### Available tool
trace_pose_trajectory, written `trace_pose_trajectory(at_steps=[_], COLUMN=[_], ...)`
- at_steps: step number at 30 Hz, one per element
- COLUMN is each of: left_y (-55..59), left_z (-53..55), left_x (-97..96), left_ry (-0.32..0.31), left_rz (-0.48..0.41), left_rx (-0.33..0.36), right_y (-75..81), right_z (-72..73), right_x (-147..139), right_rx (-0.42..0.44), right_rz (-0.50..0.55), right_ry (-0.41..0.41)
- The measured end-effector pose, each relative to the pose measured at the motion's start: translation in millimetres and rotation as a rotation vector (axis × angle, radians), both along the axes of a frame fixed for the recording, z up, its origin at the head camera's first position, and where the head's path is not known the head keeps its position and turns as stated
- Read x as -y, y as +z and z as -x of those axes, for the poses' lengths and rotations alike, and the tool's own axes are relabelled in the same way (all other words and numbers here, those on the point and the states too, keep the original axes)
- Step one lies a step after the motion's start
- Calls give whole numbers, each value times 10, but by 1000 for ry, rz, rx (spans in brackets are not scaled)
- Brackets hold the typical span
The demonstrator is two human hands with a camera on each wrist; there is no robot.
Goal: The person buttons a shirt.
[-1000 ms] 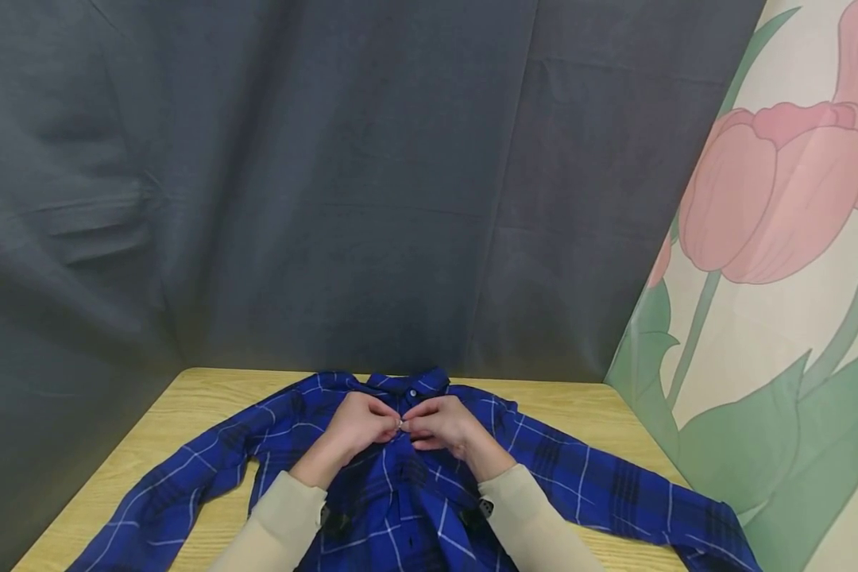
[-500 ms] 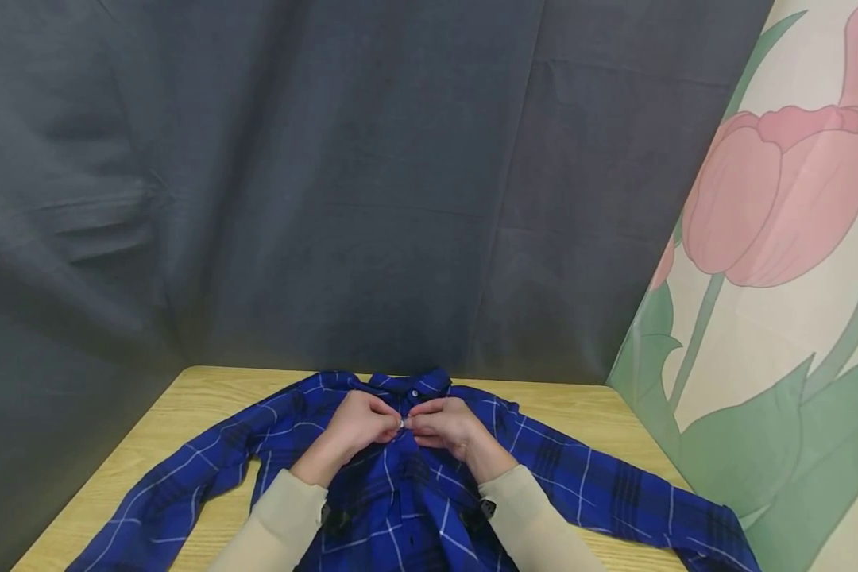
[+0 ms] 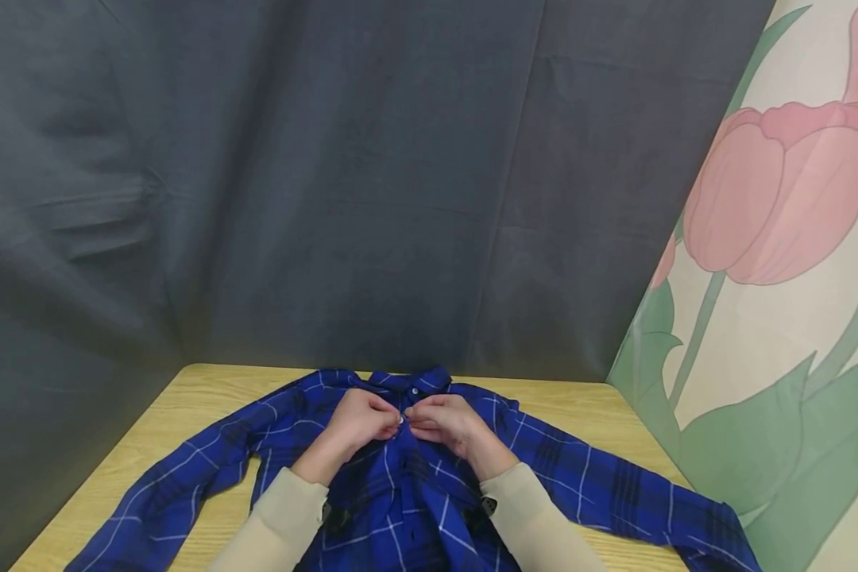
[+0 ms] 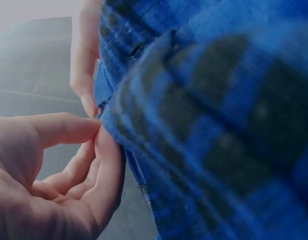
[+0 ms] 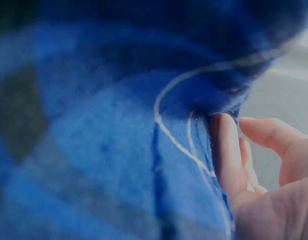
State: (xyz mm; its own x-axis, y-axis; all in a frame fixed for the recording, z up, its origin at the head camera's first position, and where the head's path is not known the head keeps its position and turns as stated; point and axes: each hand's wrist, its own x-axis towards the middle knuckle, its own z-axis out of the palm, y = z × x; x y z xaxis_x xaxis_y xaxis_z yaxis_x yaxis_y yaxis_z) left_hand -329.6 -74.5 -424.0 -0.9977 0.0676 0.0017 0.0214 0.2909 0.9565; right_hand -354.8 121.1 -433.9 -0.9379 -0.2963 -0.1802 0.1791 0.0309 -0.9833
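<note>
A blue plaid shirt (image 3: 386, 508) with dark checks and white lines lies front up, its collar at the far end. Over its upper front, the left hand (image 3: 361, 417) pinches the front edge between thumb and index finger. A small whitish button (image 3: 401, 420) shows at those fingertips. Facing it, the right hand (image 3: 446, 421) holds the cloth at the same spot, fingertips close to the left ones. In the right wrist view, the right thumb (image 5: 269, 134) and index finger meet at the cloth's edge. Another button (image 3: 415, 391) sits just below the collar.
The shirt lies on a light wooden table (image 3: 207, 389), its sleeves spread to both sides. A dark grey curtain (image 3: 372, 191) hangs behind the far edge. On the right is a wall with painted pink tulips (image 3: 779, 191).
The right fingertips draw slightly away from the left ones, then rise a little at the button. The left hand stays almost in place, and the shirt lies much as before.
</note>
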Motion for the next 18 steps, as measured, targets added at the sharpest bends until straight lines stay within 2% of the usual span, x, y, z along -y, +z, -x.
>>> trace_pose_trajectory(at_steps=[4, 8, 11, 18], left_y=[18, 42, 57, 48], left_z=[5, 1, -9, -17], left_x=[9, 21, 22, 9], left_ry=[3, -21, -44, -45], left_rz=[-5, 11, 17, 74], left_rx=[-10, 2, 15, 8], right_y=[-14, -54, -67, -97], right_z=[27, 48, 47, 47], right_x=[-40, -62, -70, -93], right_rx=[37, 69, 80, 68], right_rz=[63, 89, 90, 67], right_ry=[62, 105, 113, 117])
